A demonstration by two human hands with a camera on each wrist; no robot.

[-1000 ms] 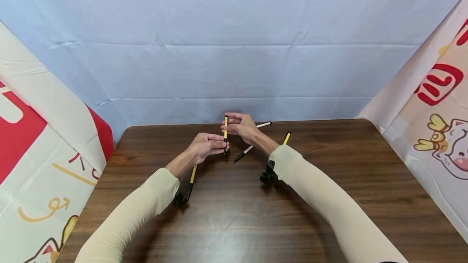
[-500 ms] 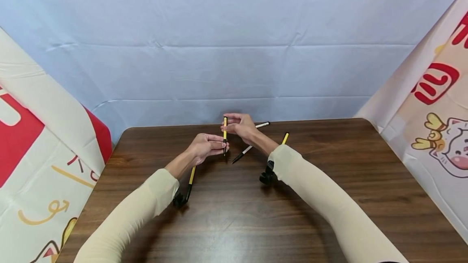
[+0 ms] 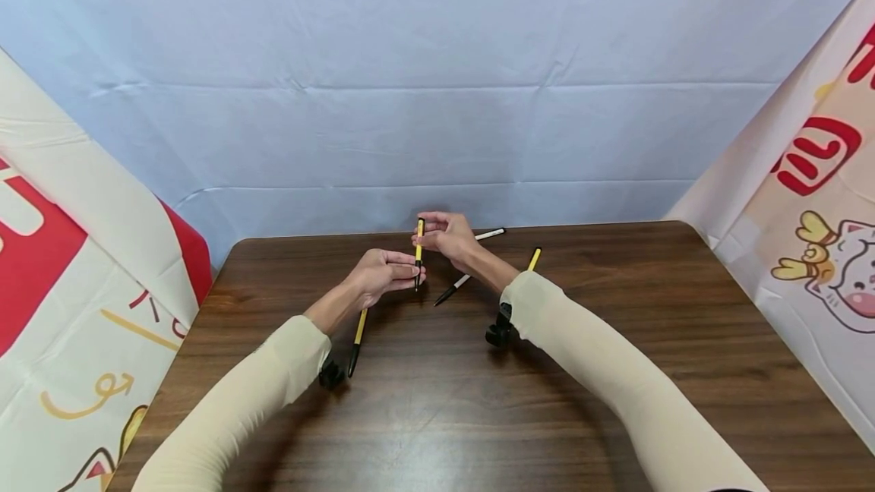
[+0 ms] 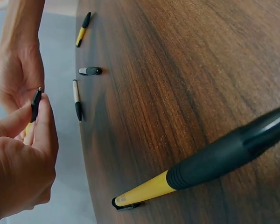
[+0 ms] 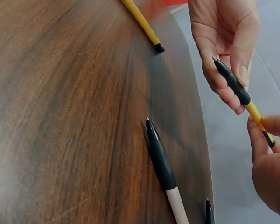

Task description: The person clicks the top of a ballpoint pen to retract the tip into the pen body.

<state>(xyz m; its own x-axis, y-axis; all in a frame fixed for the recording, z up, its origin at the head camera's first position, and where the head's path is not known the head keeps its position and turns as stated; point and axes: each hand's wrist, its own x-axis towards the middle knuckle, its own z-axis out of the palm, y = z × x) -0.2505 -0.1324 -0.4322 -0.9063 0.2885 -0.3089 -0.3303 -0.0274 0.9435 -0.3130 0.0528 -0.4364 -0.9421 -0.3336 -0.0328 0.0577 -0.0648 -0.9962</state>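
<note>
Both my hands hold one yellow pen (image 3: 420, 240) with a black grip, upright near the table's far edge. My left hand (image 3: 378, 278) pinches its black grip, just behind the tip. Higher up, my right hand (image 3: 447, 236) holds the yellow barrel by its clip end. In the right wrist view the pen (image 5: 233, 86) spans both hands, its metal point bare beyond the left fingers. From the left wrist, the left hand (image 4: 23, 170) and right hand (image 4: 21, 72) hide most of the barrel.
A second yellow pen (image 3: 359, 332) lies beside the left wrist. Under the right hand and arm lie a white pen (image 3: 452, 290) and another white one (image 3: 491, 234), partly hidden. One more yellow pen (image 3: 535, 258) is partly behind the right sleeve. The wooden table (image 3: 424, 416) meets cloth at back.
Both hands keep their hold on the pen. The left wrist has shifted slightly left, uncovering the black tip of the pen lying beside it. The lying pens have not moved.
</note>
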